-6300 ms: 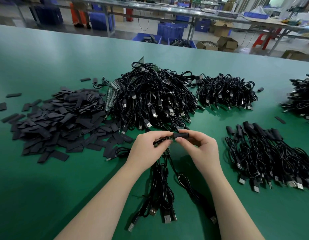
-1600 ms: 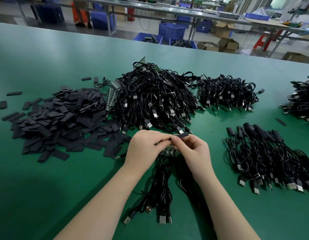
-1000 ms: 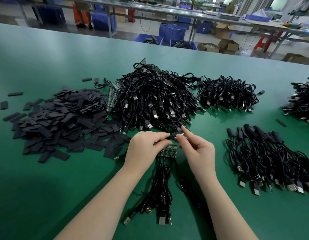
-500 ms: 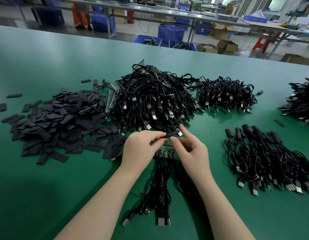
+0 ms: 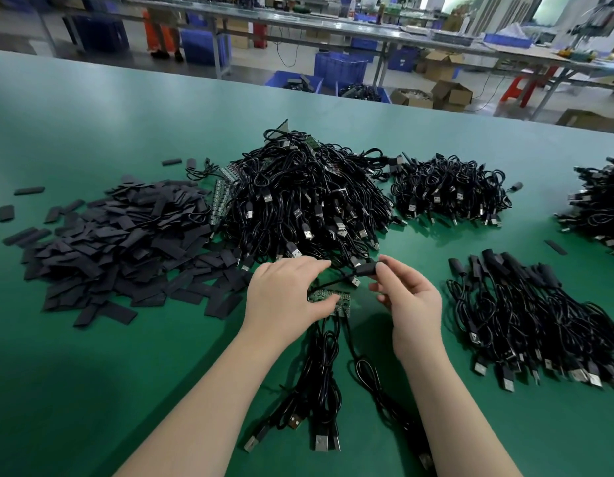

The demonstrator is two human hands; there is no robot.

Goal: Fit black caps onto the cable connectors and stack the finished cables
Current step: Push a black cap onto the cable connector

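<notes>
Green table [image 5: 92, 356]; big tangled cable heap [image 5: 305, 204] centre, loose black caps [image 5: 119, 242] piled left, finished cables [image 5: 525, 304] right; left hand [image 5: 284, 297] presses small green boards [image 5: 333, 299], fingers relaxed; right hand [image 5: 408, 297] pinches capped connector [image 5: 365, 270].

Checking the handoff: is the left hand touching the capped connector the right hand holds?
Apart. Head view shows green table between the left hand and the capped connector pinched by the right hand.

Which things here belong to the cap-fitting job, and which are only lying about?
Belong to the job:
- flat black rectangular caps pile
- tangled heap of uncapped black cables
- capped black cable in right hand
- finished cable stack

Lying about:
- blue plastic crates
- brown cardboard boxes
</notes>
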